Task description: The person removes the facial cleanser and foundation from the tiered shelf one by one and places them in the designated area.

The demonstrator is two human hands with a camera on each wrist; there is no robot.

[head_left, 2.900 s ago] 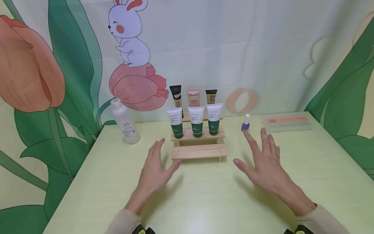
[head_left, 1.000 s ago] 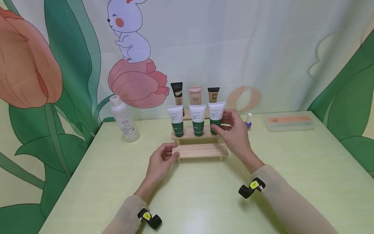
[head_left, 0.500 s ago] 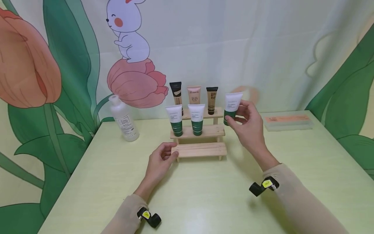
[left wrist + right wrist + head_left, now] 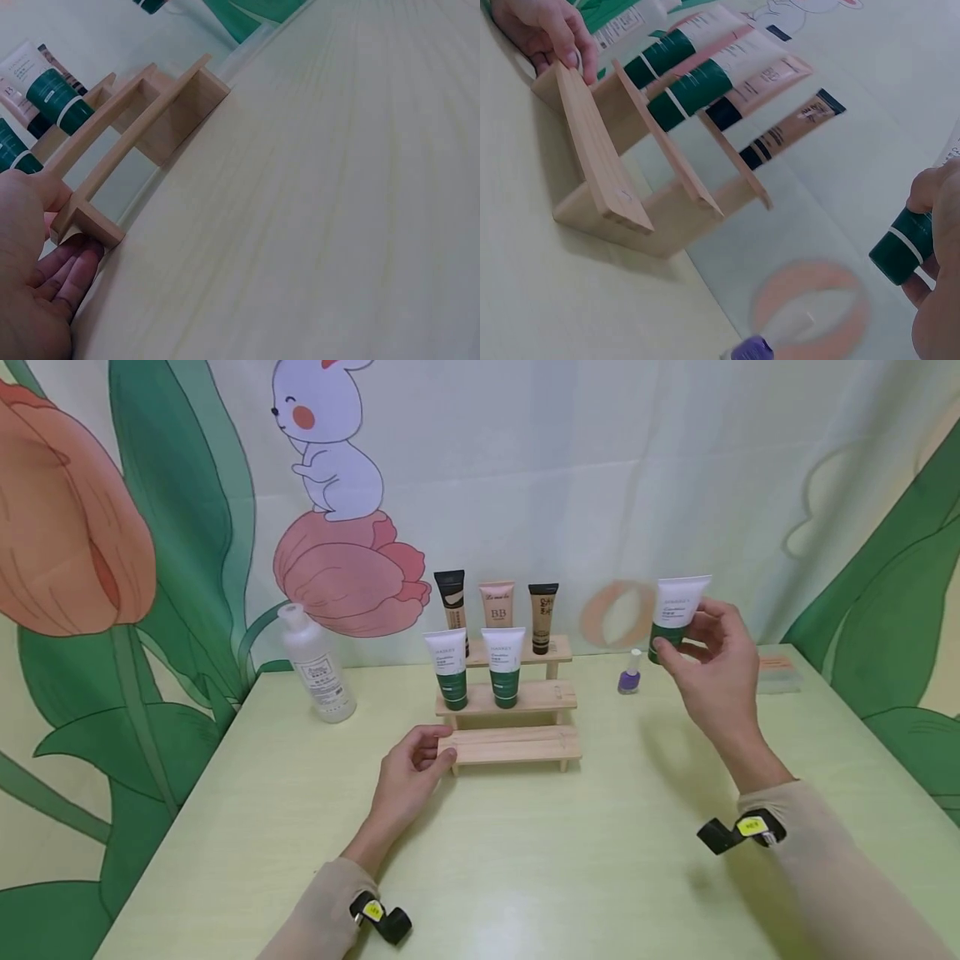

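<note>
My right hand (image 4: 720, 664) holds a white and green cosmetic tube (image 4: 673, 610) upright above the table's right side, thumb in front and fingers behind. The right wrist view shows the tube's green cap (image 4: 901, 247) in that grip. With thumb on top and fingers underneath, my left hand (image 4: 408, 777) grips the left end of the bottom step of a wooden three-step rack (image 4: 517, 746). Two matching tubes (image 4: 447, 668) stand on the middle step. On the top step are a black-topped tube (image 4: 452, 597), a pink BB tube (image 4: 497, 603) and a gold tube (image 4: 542, 618).
Left of the rack stands a white bottle (image 4: 321, 668). A purple nail polish bottle (image 4: 630, 675) with a white cap stands right of it. Partly behind my right hand lies a flat clear box (image 4: 780, 670). A printed curtain (image 4: 480, 468) hangs behind the table (image 4: 525, 860).
My right hand took the rightmost white and green tube off the middle step and carried it right. My left hand came to the rack earlier and has stayed there.
</note>
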